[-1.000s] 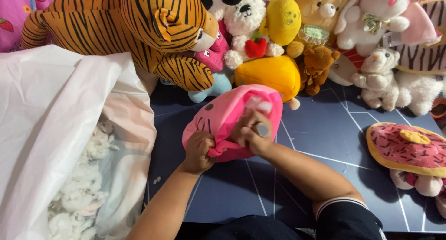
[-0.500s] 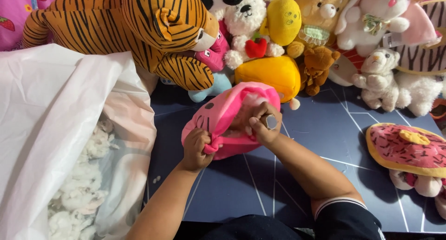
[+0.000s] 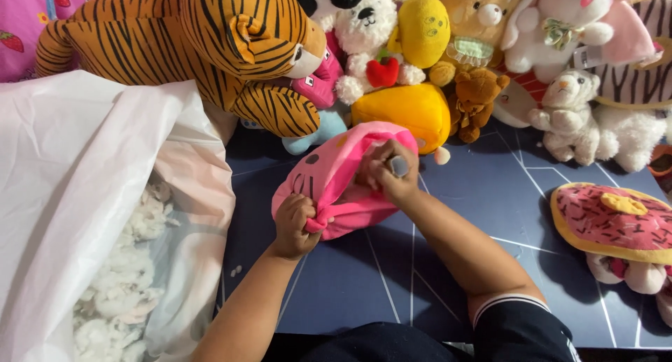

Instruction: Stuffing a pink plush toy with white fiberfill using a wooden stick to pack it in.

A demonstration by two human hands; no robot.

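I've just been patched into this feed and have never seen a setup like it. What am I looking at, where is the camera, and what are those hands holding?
No machine here: the camera sits on a person's head and looks down at their two bare hands over a dark blue mat. The left hand grips the lower edge of a pink plush toy; the right hand pinches its upper part, with a small grey object at the fingers that is too small to identify. On the left lies an open white plastic bag with white stuffing in it. Along the back are a big plush tiger and other soft toys; a doughnut-shaped plush lies at right.
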